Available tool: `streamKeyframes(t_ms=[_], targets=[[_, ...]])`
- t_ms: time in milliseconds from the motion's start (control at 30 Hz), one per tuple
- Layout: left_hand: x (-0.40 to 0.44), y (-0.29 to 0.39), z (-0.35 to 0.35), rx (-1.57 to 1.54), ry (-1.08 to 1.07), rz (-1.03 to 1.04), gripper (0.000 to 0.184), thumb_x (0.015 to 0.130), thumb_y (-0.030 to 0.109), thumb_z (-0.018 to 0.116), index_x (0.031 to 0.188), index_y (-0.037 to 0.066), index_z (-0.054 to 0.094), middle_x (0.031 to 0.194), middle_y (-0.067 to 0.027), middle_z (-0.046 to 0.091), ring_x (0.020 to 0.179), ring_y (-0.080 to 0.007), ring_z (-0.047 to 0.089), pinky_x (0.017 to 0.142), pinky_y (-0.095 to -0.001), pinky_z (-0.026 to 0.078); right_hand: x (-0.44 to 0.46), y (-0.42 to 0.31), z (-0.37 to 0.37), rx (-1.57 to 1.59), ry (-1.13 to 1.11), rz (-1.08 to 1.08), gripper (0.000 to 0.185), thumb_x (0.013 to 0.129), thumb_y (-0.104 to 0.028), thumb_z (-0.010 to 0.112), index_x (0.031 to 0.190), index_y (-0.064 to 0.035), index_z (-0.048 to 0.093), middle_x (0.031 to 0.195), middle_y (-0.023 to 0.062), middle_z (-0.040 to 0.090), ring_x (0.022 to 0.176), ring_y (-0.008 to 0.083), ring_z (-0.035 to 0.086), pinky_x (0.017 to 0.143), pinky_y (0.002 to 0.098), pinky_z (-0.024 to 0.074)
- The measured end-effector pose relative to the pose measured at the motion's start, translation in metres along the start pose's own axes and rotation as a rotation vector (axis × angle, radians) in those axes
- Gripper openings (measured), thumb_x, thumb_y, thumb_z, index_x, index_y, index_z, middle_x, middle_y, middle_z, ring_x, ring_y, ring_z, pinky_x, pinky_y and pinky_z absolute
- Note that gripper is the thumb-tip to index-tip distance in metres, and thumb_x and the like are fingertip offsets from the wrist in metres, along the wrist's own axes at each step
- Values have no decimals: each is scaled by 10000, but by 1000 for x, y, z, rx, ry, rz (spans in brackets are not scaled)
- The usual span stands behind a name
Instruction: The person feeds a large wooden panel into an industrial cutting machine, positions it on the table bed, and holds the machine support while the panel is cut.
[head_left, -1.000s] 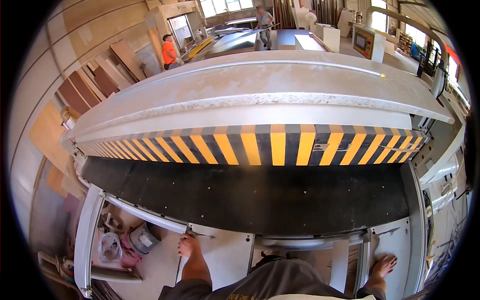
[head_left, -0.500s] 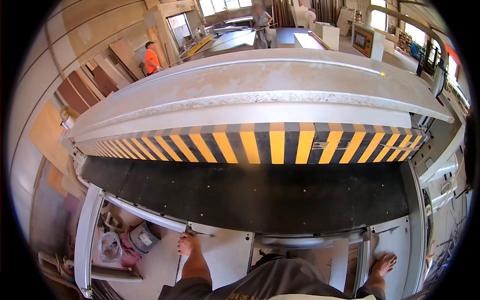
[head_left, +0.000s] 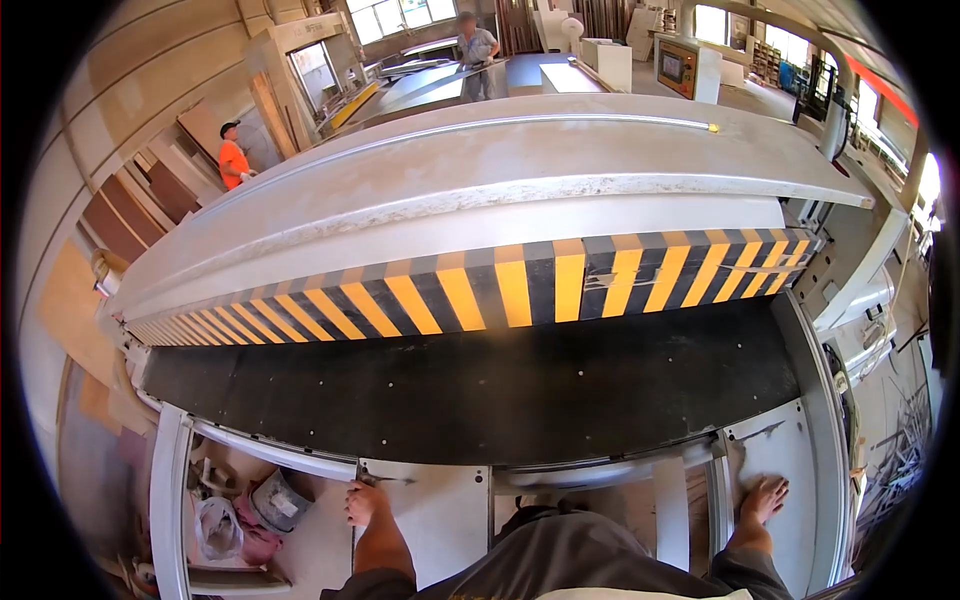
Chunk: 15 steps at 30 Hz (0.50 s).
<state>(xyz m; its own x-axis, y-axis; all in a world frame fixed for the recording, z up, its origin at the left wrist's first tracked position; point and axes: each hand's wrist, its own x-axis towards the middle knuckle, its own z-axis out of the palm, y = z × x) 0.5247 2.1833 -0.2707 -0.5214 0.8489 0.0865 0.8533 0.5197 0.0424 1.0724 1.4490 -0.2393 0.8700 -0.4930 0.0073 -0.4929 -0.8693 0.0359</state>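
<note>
My left hand [head_left: 366, 503] is at the left edge of a light grey table plate [head_left: 430, 525], its fingers curled over that edge. On another grey plate [head_left: 785, 450] further right rests my right hand [head_left: 765, 498], palm down with the fingers stretched out. Both plates belong to a large machine. Beyond them lies its black belt bed [head_left: 480, 390], with small pale specks on it. A yellow-and-black striped guard beam [head_left: 510, 288] crosses above the far side of the bed.
A bucket [head_left: 280, 500] and a plastic bag [head_left: 218, 528] sit in the gap left of my left hand. A grey cover [head_left: 480, 150] spans the machine. Two people, one in an orange shirt [head_left: 233, 163], stand beyond it. A control panel [head_left: 677, 68] is at the back right.
My view has turned slightly to the right, so the machine appears shifted left and tilted. Both hands stay on the same plates.
</note>
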Motion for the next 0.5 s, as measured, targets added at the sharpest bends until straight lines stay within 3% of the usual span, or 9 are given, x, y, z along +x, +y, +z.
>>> streamKeyframes(t_ms=[133,167,233,267,367,400,433,500], targets=[[-6,-2,-8,-35,3,2,614,1110,549,343,1227,96,741,1261,-120,744,1187,-338,662,1010,-550,460,-1,-2,-1,-3,-10,-1,790,1109,-565,415,1724,-97,251,1794,111,255,1651,299,231,1315,531,194],[-5,-3,-9,-41,0,-69,614,1107,556,346,1249,100,731,1276,-121,738,1193,-340,659,1012,-551,460,-7,-7,-9,55,7,8,728,1124,-470,438,1710,-76,261,1788,154,245,1646,335,235,1328,522,189],[-4,8,-17,-59,-15,-166,618,1102,571,351,1294,106,711,1307,-123,724,1206,-345,654,1016,-551,459,-39,-17,-57,54,-72,-52,719,1135,-400,415,1692,18,238,1765,231,254,1646,370,215,1326,510,183],[-6,2,-21,12,-37,4,619,1095,587,361,1350,121,679,1355,-106,703,1228,-336,647,1016,-552,463,-43,-14,-61,146,-47,-65,710,1138,-378,405,1685,43,236,1767,235,245,1648,374,205,1331,512,167],[-4,5,-6,-29,39,25,626,1092,607,368,1369,129,663,1391,-82,683,1242,-314,646,1030,-543,469,-46,18,-40,236,64,-159,774,1099,-356,511,1705,5,193,1775,244,208,1653,376,189,1352,507,121],[-3,-1,-11,-71,34,-8,626,1092,612,373,1375,130,656,1401,-77,678,1254,-310,644,1039,-537,471,-46,40,-18,293,192,-218,797,1074,-381,570,1722,-82,214,1794,150,214,1667,317,162,1338,556,111],[-5,-8,-19,-113,28,-46,627,1093,616,378,1381,131,650,1411,-71,672,1266,-305,642,1047,-531,473,-54,62,-12,285,196,-253,797,1073,-386,563,1720,-77,217,1796,152,206,1668,322,156,1338,555,105],[0,-14,-14,-118,125,146,621,1096,616,394,1386,128,644,1429,-76,662,1300,-309,632,1067,-515,475,-76,111,-12,250,184,-280,798,1067,-390,557,1717,-69,222,1798,158,196,1669,334,147,1339,556,95]])
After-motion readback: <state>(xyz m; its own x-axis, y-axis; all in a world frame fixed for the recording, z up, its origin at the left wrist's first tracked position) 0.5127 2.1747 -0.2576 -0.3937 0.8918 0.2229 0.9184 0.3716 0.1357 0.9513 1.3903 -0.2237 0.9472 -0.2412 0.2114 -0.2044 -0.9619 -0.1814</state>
